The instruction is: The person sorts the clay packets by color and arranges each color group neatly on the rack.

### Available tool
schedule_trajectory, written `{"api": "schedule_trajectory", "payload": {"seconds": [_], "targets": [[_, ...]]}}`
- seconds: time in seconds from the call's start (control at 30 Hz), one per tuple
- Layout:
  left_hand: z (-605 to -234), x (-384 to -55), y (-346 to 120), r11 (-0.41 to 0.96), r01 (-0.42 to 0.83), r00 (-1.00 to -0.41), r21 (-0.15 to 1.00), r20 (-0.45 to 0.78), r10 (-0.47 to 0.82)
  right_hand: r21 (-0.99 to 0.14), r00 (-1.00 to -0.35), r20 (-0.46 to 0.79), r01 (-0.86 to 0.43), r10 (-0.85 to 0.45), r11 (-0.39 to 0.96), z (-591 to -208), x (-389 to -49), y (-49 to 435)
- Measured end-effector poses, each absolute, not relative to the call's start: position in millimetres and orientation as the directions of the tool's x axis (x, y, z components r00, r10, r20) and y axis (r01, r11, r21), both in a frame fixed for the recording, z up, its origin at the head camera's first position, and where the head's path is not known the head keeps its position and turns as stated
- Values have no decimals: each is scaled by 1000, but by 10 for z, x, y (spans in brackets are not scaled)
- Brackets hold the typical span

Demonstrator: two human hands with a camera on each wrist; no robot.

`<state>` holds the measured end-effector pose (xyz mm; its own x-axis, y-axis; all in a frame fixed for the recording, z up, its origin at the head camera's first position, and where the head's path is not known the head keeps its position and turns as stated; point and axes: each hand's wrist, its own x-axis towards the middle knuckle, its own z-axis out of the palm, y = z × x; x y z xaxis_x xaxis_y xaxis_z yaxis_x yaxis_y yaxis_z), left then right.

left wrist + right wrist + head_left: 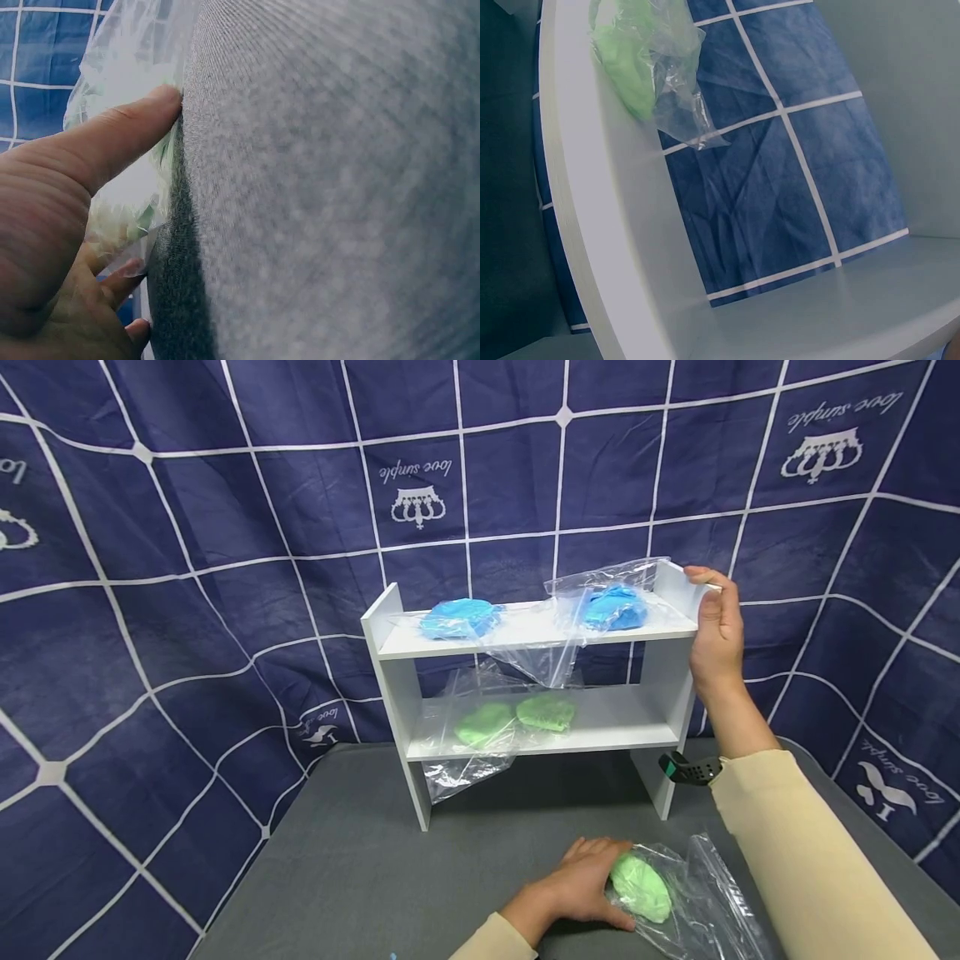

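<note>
My left hand is low on the grey table, with its thumb and fingers round the near side of a clear zip bag holding a soft light green bundle. In the left wrist view the thumb lies along the bag, the other fingers on its far side. Higher up, my right hand grips the top of the right side panel of a white two-tier shelf. On the upper board sit two bagged blue bundles, one left and one right. Two bagged green bundles rest on the lower board.
Bag plastic hangs over the upper board's front edge, and another bag end droops below the lower board. Behind the shelf hangs a navy curtain with white grid lines. The shelf's legs stand on the grey table.
</note>
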<state>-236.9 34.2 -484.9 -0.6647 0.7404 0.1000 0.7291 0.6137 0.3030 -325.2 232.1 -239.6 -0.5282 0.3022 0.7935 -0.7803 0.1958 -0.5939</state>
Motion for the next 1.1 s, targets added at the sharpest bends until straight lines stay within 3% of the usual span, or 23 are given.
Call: {"api": "schedule_trajectory", "payload": {"seconds": [0.3,0.63,1.1], "targets": [[-4854,-2337,348,595,745,-659,302,193,727,-591,-530,793,-789,300,169,-2411,-3262,2336],[-4787,-2363,300,552,736,-662,392,243,709,-577,-522,801,-804,292,146,-2409,-3286,2354],[-4246,-2350,68,478,705,-663,523,250,705,-565,-528,809,-820,258,94,-2414,-3292,2361]]}}
